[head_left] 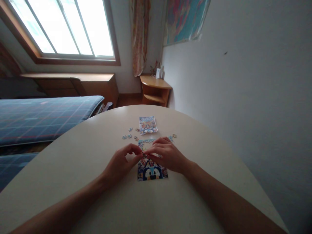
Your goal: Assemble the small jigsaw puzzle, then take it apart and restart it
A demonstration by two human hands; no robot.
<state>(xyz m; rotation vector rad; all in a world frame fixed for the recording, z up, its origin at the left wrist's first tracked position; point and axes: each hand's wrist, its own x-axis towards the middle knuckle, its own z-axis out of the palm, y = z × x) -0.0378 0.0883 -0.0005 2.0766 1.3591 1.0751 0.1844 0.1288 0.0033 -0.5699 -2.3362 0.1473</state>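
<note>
We see a puzzle (152, 174) on the table (146, 211).
Our left hand (123, 160) and right hand (170, 155) meet over its middle, both pinched nearly closed; we cannot tell whether either holds anything.

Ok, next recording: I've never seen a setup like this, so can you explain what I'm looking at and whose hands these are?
There is no machine here: a person works with bare hands, and the single picture comes from a camera worn on the head, looking forward and down. On the pale table lies a partly filled jigsaw puzzle, with a printed picture sheet beyond it. Loose pieces lie to the left, and a few more to the right. The left hand and right hand meet over the puzzle, fingertips together; whether they grip a piece is too small to tell.
</note>
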